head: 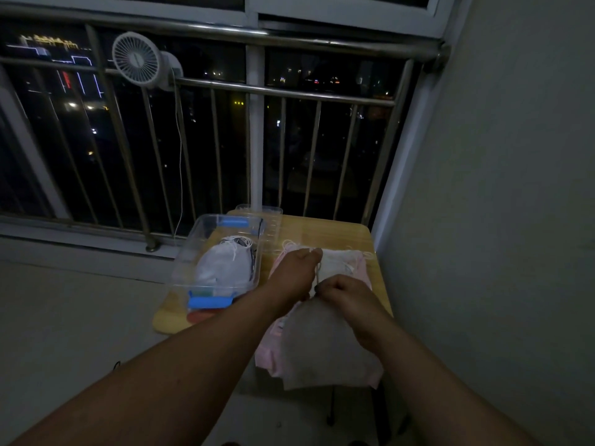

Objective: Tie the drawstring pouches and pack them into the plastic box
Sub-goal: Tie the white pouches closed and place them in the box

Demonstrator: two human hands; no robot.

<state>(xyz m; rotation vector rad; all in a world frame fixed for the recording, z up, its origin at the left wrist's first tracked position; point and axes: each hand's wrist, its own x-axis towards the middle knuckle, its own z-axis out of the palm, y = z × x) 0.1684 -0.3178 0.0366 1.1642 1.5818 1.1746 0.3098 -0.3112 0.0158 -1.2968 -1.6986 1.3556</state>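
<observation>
NIGHT WORK BY THE WINDOW: A small white fan (136, 57) is clipped to the steel railing (283, 91) at far left, its cord hanging down toward the sill. Below it, on the left part of a small wooden table (335, 231), stands the clear plastic box (188, 249), lid off, with blue latches (211, 300) at its near and far ends. A white drawstring pouch (222, 265) lies inside, its cords bunched at the far end. The clear lid (272, 220) lies just behind the box, toward the window. To the right of the box, the person's left hand (294, 268) reaches over the table, fingers curled tight around the far end of a pale drawstring (318, 273). That cord runs back to the gathered neck of a grey-white pouch (322, 346), which lies on top of a pile of pink pouches (265, 355) at the near right of the table. The right hand (346, 291) pinches the cord at the pouch's neck between thumb and curled fingers. More pale pouches (335, 262) lie flat beyond both hands. A bare grey wall (499, 188) closes the right side
</observation>
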